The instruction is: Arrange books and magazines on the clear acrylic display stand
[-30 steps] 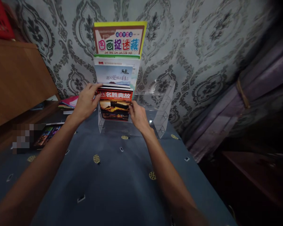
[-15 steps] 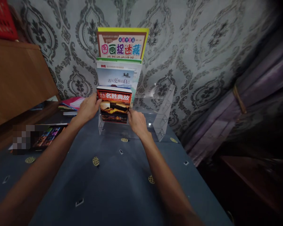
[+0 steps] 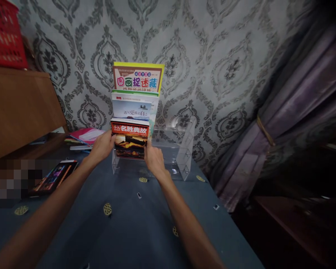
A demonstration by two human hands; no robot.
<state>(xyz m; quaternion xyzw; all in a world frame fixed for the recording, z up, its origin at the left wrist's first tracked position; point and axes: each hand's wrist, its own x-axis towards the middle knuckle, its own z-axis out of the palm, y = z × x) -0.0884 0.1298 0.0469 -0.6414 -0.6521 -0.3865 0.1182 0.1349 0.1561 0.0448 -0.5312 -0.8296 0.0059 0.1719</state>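
Observation:
A book with a red title band and a dark golden picture (image 3: 130, 140) stands upright at the front of a clear stepped display rack (image 3: 184, 155). My left hand (image 3: 103, 146) grips its left edge, and my right hand (image 3: 154, 158) pinches its right edge; some fingers of both are hidden behind it. Behind it rise a pale blue book (image 3: 131, 111), a white book with a green top edge (image 3: 154, 100) and a tall yellow-bordered book (image 3: 138, 76), each higher than the one in front. They all occupy the rack's left side.
On the left, a pile of books with a pink cover (image 3: 85, 136) lies beside a wooden cabinet (image 3: 22, 108), which carries a red basket (image 3: 5, 37). A dark colourful book (image 3: 54, 177) lies nearer. Patterned wallpaper backs the blue tablecloth (image 3: 128, 231); a tied purple curtain (image 3: 249, 160) hangs right.
The red-banded book sits lower against the rack, its picture now reaching down behind the clear front. Both hands stay on its edges. The camera view has shifted, so the scene appears lower and further left.

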